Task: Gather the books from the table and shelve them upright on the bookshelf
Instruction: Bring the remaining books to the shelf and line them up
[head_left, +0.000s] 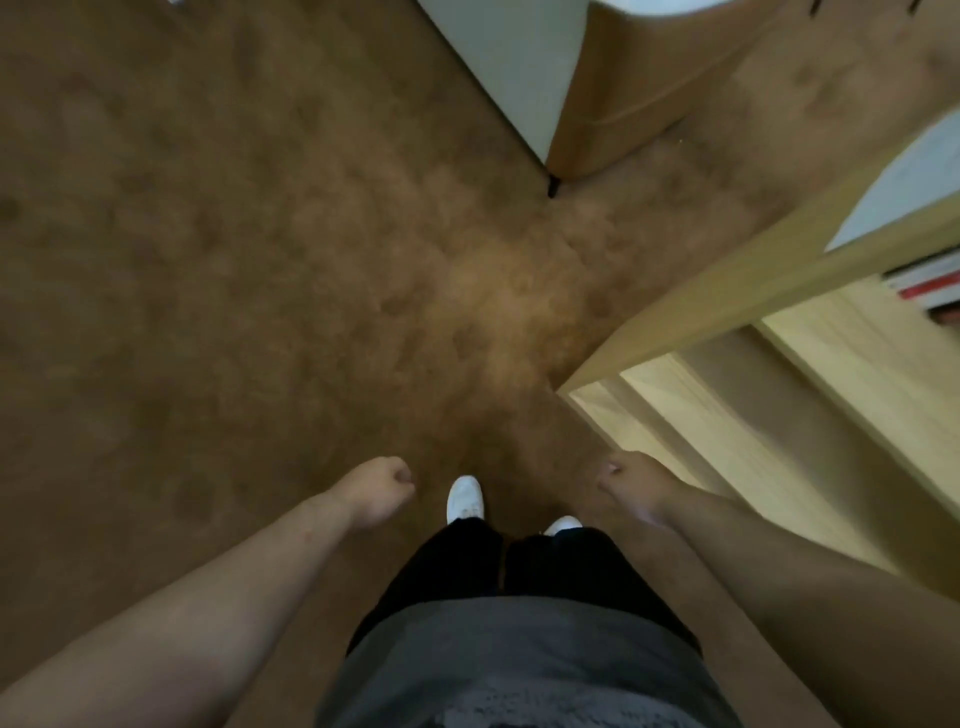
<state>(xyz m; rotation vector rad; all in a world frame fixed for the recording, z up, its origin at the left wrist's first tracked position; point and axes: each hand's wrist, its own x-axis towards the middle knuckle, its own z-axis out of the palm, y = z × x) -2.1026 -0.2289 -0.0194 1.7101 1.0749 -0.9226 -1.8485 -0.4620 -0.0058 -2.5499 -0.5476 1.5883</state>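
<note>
Left hand, right hand, fingers loosely curled, seemingly empty, bookshelf edge just right, open carpet ahead

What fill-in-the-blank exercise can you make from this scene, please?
The soft carpet underfoot is ____.
The left hand and the right hand hold ____.
The light wooden bookshelf stands on the person's ____ side.
The person's shoes are ____.
Missing words: brown; nothing; right; white.
</note>
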